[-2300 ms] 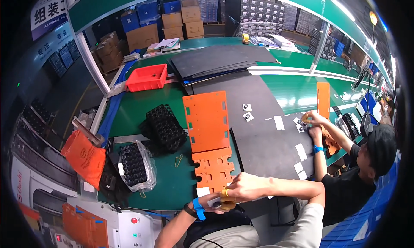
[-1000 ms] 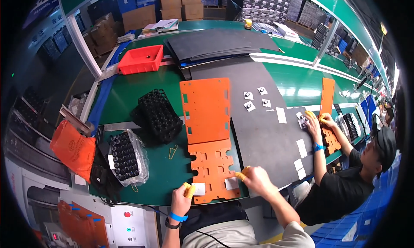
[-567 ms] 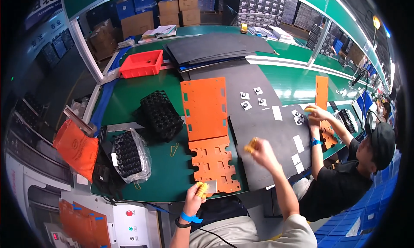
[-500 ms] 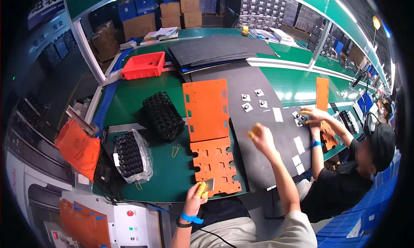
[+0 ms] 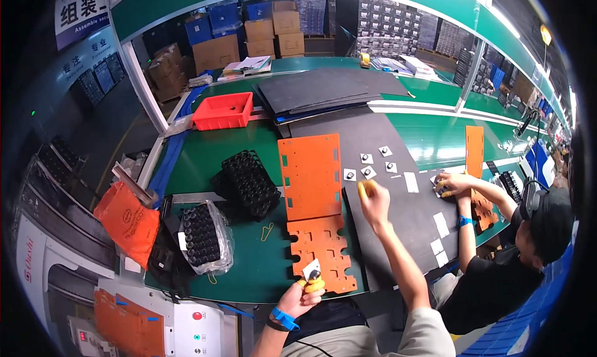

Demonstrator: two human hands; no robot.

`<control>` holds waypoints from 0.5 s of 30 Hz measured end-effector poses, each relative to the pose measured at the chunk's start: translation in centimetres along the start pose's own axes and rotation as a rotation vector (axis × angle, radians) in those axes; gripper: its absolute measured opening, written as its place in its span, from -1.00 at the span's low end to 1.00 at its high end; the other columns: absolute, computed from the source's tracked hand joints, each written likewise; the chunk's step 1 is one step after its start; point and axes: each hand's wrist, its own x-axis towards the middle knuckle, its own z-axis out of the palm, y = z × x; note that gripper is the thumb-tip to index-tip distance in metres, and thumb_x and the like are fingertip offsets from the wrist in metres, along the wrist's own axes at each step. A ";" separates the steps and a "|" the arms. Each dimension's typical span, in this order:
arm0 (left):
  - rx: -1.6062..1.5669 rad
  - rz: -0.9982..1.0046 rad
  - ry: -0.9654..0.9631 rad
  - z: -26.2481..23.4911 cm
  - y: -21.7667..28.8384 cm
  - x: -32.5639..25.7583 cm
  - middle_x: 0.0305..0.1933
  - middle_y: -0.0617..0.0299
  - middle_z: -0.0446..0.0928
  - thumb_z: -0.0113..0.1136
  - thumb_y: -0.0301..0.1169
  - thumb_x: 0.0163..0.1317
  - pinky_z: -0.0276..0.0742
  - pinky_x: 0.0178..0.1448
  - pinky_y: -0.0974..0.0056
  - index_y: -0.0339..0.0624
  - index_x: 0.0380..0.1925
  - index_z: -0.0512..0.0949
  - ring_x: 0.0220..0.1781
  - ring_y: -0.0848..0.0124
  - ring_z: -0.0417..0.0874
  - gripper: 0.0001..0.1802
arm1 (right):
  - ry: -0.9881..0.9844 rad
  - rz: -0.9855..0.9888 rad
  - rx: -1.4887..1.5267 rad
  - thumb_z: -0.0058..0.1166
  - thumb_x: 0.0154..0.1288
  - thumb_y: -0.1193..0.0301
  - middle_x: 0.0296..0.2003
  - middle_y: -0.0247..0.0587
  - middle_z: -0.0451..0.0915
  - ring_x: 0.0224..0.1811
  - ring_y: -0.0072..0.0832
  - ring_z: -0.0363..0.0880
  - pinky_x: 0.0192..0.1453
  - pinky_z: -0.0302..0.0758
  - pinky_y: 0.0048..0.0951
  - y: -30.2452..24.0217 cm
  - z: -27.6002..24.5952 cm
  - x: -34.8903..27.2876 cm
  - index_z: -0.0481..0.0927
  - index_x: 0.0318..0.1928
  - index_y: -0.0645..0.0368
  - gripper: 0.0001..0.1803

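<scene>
My left hand (image 5: 303,298), in yellow finger covers, pinches a small white square card with a black round part (image 5: 314,274) on it. It is over the near end of the notched orange panel (image 5: 320,248). My right hand (image 5: 377,206), also with yellow finger covers, is closed above the dark grey sheet (image 5: 398,233); whatever its fingertips may hold is hidden. Just beyond it lie several white square cards with black round parts (image 5: 367,172). A flat orange panel (image 5: 311,177) with slots adjoins the notched one.
Left of the panels are a black cell tray (image 5: 250,183), a bagged tray of black parts (image 5: 202,236) and a yellow band (image 5: 267,232). A red bin (image 5: 222,111) and stacked dark sheets (image 5: 323,93) lie farther back. A co-worker (image 5: 497,257) works at the right.
Another card with a black part now lies on the grey sheet, left of the others. My left hand now shows a black part on its card. The whole view has shifted.
</scene>
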 end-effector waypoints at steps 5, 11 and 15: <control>0.114 -0.187 -0.075 0.9 -0.9 1.1 -0.58 0.44 0.12 -0.29 -0.33 0.56 0.01 -0.63 0.51 -0.11 -0.38 0.30 -0.68 0.66 0.07 -0.72 | -0.960 -0.206 0.350 0.26 0.30 0.34 -0.32 -0.11 0.64 -0.28 -0.33 0.58 -0.16 0.52 -0.31 -7.6 -6.2 -6.8 0.65 -0.23 0.26 -0.78; 0.124 -0.286 -0.013 1.7 -0.7 2.3 -0.55 0.42 0.13 -0.32 -0.31 0.59 0.05 -0.64 0.55 -0.14 -0.25 0.37 -0.66 0.67 0.07 -0.72 | -1.239 -0.205 0.435 0.27 0.30 0.32 -0.31 -0.06 0.61 -0.23 -0.11 0.57 -0.05 0.51 -0.22 -7.5 -7.8 -6.5 0.64 -0.20 0.31 -0.74; 0.093 -0.280 -0.217 0.0 -1.1 3.3 -0.53 0.42 0.15 -0.28 -0.22 0.59 0.09 -0.63 0.58 -0.16 -0.21 0.40 -0.64 0.69 0.10 -0.69 | -1.216 -0.332 0.200 0.29 0.25 0.36 -0.29 -0.06 0.65 -0.23 -0.15 0.61 -0.07 0.54 -0.24 -6.6 -7.6 -5.4 0.65 -0.21 0.31 -0.76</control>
